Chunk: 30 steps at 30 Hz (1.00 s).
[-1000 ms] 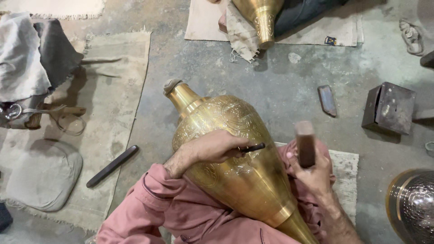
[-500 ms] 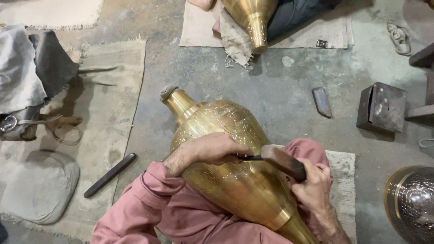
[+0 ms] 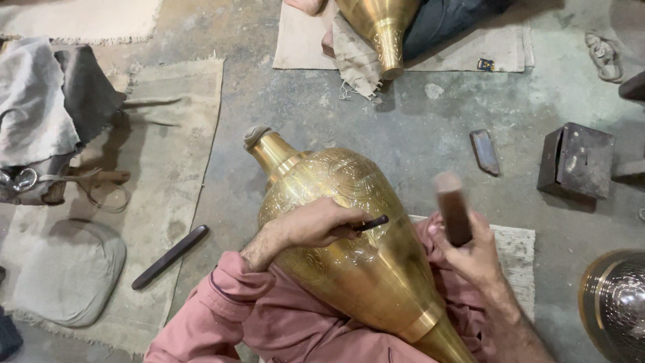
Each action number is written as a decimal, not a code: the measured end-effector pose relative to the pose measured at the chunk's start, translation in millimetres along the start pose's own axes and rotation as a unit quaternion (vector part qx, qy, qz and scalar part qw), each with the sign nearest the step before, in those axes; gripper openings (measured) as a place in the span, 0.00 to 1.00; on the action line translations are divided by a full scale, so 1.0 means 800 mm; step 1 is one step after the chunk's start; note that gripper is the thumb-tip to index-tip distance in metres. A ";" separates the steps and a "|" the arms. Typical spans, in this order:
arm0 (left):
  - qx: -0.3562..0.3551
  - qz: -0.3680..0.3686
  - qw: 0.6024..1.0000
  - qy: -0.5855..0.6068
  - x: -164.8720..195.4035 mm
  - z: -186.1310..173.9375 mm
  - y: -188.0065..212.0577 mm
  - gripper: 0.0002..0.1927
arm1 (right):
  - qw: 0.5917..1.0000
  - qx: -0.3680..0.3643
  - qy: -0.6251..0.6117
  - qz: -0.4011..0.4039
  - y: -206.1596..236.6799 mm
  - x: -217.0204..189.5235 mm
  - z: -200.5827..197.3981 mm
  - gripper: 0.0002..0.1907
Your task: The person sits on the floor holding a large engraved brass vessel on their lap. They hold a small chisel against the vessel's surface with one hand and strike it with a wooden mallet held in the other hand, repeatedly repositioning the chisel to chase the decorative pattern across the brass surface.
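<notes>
A large engraved brass vase (image 3: 349, 249) lies across my lap, its narrow neck pointing up and left. My left hand (image 3: 319, 225) rests on the vase's belly and grips a thin dark chisel (image 3: 369, 224), whose tip touches the brass. My right hand (image 3: 474, 252) is raised just right of the vase and holds a dark wooden mallet (image 3: 452, 207) upright, a little above and to the right of the chisel's end. Pink sleeves cover both my arms.
Another person sits at the top with a second brass vase (image 3: 379, 27) on a cloth mat. A dark metal block (image 3: 574, 160) and a small flat tool (image 3: 484, 151) lie right. A dark bar (image 3: 169, 257), cushion (image 3: 67, 269) and cloths (image 3: 47, 101) lie left. A shiny metal vessel (image 3: 615, 306) stands bottom right.
Half a second ago the mallet was down against the chisel's end; now my right hand has lifted it up and away. My left hand and the chisel stay on the vase.
</notes>
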<state>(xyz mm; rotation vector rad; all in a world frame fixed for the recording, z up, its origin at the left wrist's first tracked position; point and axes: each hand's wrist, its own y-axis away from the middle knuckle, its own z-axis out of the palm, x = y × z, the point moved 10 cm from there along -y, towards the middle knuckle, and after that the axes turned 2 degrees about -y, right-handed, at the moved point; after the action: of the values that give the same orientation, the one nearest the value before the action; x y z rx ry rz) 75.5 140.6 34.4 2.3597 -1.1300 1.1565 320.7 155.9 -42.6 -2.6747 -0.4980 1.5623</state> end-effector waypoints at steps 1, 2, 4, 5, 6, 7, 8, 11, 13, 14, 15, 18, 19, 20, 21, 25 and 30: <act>0.003 -0.011 1.000 -0.008 -0.001 0.002 0.002 0.22 | 0.999 0.002 -0.050 0.016 -0.003 0.000 -0.001 0.13; 0.006 -0.021 1.000 -0.018 -0.003 0.003 0.004 0.21 | 0.998 -0.005 0.058 -0.027 -0.008 -0.014 -0.001 0.15; 0.011 -0.057 0.998 -0.030 -0.008 0.005 0.008 0.21 | 0.956 -0.022 0.268 -0.114 -0.020 -0.041 0.002 0.20; 0.011 -0.074 0.996 -0.037 -0.010 0.006 0.012 0.21 | 0.984 -0.029 0.161 -0.071 -0.028 -0.036 0.000 0.19; 0.032 -0.079 0.996 -0.022 -0.009 0.002 0.014 0.21 | 0.997 -0.037 0.053 -0.030 -0.039 -0.031 -0.001 0.18; 0.054 -0.084 0.995 -0.006 -0.008 -0.001 0.017 0.21 | 0.997 -0.047 -0.057 0.012 -0.046 -0.026 0.001 0.17; 0.075 -0.089 0.993 0.013 -0.006 -0.003 0.021 0.21 | 0.995 -0.061 0.063 -0.047 -0.051 -0.043 0.002 0.18; 0.111 -0.118 0.987 0.010 -0.006 -0.004 0.031 0.19 | 0.964 -0.097 0.215 -0.125 -0.069 -0.069 0.005 0.18; 0.149 -0.117 0.982 0.000 -0.003 -0.009 0.038 0.20 | 0.992 -0.112 0.045 -0.045 -0.087 -0.062 0.003 0.16; 0.170 -0.119 0.978 -0.002 -0.002 -0.010 0.042 0.21 | 0.986 -0.116 0.090 -0.079 -0.092 -0.072 0.003 0.16; 0.174 -0.121 0.977 0.007 -0.002 -0.008 0.046 0.19 | 0.977 -0.120 0.135 -0.112 -0.095 -0.083 0.003 0.15; 0.187 -0.123 0.974 0.031 -0.006 -0.006 0.051 0.18 | 0.967 -0.123 0.145 -0.171 -0.104 -0.104 0.003 0.13; 0.194 -0.127 0.972 0.044 -0.008 -0.005 0.053 0.20 | 0.967 -0.125 0.128 -0.183 -0.103 -0.109 0.003 0.12; 0.202 -0.131 0.969 0.056 -0.011 -0.005 0.055 0.21 | 0.975 -0.126 0.118 -0.142 -0.106 -0.100 0.003 0.13; 0.199 -0.119 0.972 0.047 -0.009 -0.004 0.054 0.21 | 0.981 -0.128 0.109 -0.102 -0.107 -0.090 0.003 0.13; 0.188 -0.104 0.976 0.027 -0.006 -0.004 0.050 0.22 | 0.952 -0.054 0.179 -0.242 -0.082 -0.115 -0.002 0.15; 0.130 -0.117 0.984 0.022 -0.004 -0.001 0.041 0.22 | 0.977 -0.028 0.125 -0.172 -0.064 -0.082 -0.003 0.14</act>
<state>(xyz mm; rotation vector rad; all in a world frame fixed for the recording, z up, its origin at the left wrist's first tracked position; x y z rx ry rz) 49.0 121.2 29.5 2.5581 -0.6985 1.3293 279.5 187.1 22.4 -2.5901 -0.9405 1.1191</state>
